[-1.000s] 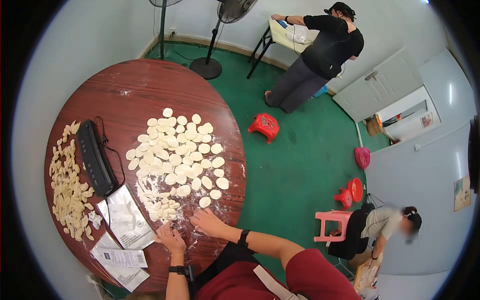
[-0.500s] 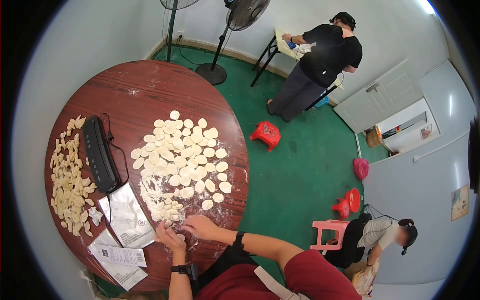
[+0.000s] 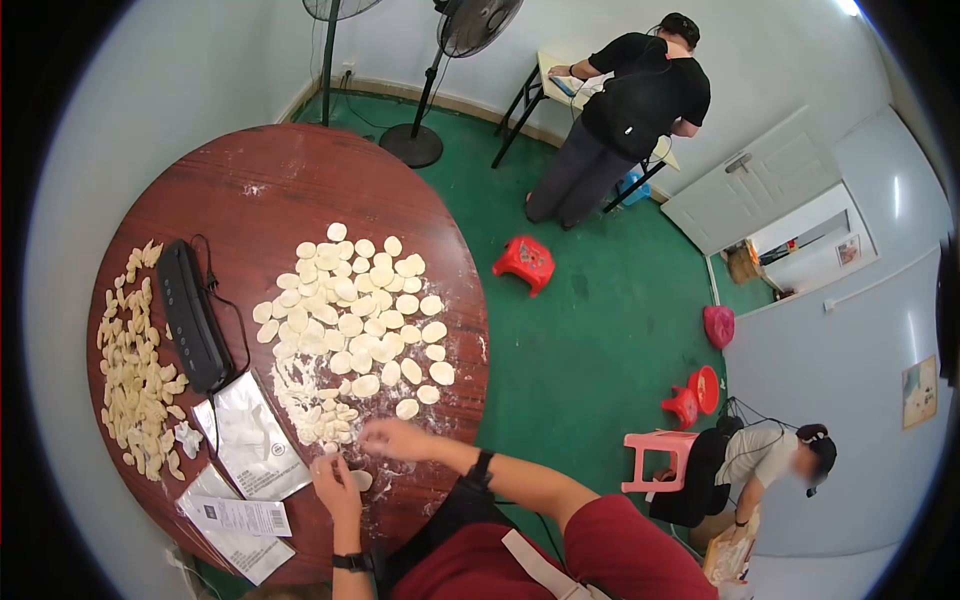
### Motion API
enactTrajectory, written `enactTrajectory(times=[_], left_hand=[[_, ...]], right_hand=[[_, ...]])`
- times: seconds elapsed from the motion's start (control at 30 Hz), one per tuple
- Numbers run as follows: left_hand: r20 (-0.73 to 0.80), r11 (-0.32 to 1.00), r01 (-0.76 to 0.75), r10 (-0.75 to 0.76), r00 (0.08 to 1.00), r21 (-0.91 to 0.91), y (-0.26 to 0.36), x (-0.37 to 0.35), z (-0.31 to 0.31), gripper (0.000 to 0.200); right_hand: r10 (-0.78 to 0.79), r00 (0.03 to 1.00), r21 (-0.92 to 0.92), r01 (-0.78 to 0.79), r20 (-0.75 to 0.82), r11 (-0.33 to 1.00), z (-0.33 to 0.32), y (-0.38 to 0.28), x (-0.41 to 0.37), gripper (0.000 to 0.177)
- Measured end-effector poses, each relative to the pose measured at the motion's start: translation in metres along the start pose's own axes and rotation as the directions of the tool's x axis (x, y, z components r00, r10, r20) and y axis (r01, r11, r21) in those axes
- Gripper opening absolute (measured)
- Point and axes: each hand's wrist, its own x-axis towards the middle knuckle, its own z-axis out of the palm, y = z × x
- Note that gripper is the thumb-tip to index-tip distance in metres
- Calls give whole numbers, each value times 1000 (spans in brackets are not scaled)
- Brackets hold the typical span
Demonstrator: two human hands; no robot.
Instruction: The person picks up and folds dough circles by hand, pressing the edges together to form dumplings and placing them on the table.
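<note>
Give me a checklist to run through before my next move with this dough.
1. Flour on the table: ok, dusted near the flat rounds.
2. Flat rounds all separate: not ok, many overlap.
3. Shaped pieces kept apart from rounds: ok, on the black device's far side.
4. Device plugged in: not ok, plug lies on the table.
5. Dough in left hand's grip: cannot tell.

"What did the room look like?"

"Pale walls [image 3: 150,130] rose around a green floor [image 3: 590,350], and a round, reddish-brown desk [image 3: 400,190] filled the near left."

"And farther off?"

"Two fans [image 3: 475,27] stood left of a narrow table [image 3: 546,64]. A pale door [image 3: 755,190] stood open at far right, near a red stool [image 3: 525,262], and a light [image 3: 848,6] glared above."
</note>
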Motion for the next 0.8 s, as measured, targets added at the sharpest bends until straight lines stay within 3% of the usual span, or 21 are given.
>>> enactTrajectory(times=[0.03,0.07,0.1,0.13,0.17,0.2,0.3,0.37,0.43,0.53,0.63,0.73,0.8], left_hand=[[1,1000,-1,1,1000,-1,3,-2,-8,15],[53,986,-160,157,986,42,7,-7,-15,16],[114,947,-311,301,947,77,9,-14,-18,18],[127,951,-299,287,949,81,10,-22,-20,18],[170,932,-353,336,926,78,12,-24,-18,23],[211,912,-404,381,900,76,14,-23,-16,27],[270,875,-473,433,860,103,-8,-31,-21,38],[289,885,-447,397,871,132,-13,-34,-20,37],[299,918,-381,334,894,112,-9,-32,-25,29],[301,925,-350,296,906,144,-16,-36,-23,33],[249,925,-364,329,911,110,-17,-41,-21,39],[207,935,-337,310,928,109,-16,-44,-18,49],[157,957,-242,217,963,162,-13,-44,-14,48]], right_hand=[[31,986,117,-11,-167,993,-22,-15,-5,21],[-21,948,96,54,-316,994,-46,-16,-4,22],[18,868,111,43,-497,993,-61,7,4,20],[-29,744,-24,18,-668,1000,-87,-45,-8,16],[-90,675,-57,71,-732,996,-101,-44,-2,13],[-106,679,-109,38,-726,993,-112,-55,-5,13],[-104,868,-213,-2,-486,977,-98,-41,-10,12],[-229,902,-387,76,-366,919,-73,3,-14,13],[-109,980,-443,23,-170,896,-64,-12,-24,13],[-151,981,-425,84,-125,901,-43,13,-32,14],[-59,987,-428,-10,-147,904,-24,17,-44,23],[-119,947,-408,-14,-298,913,-11,16,-45,39],[-133,941,-417,-10,-313,909,-4,17,-42,37]])
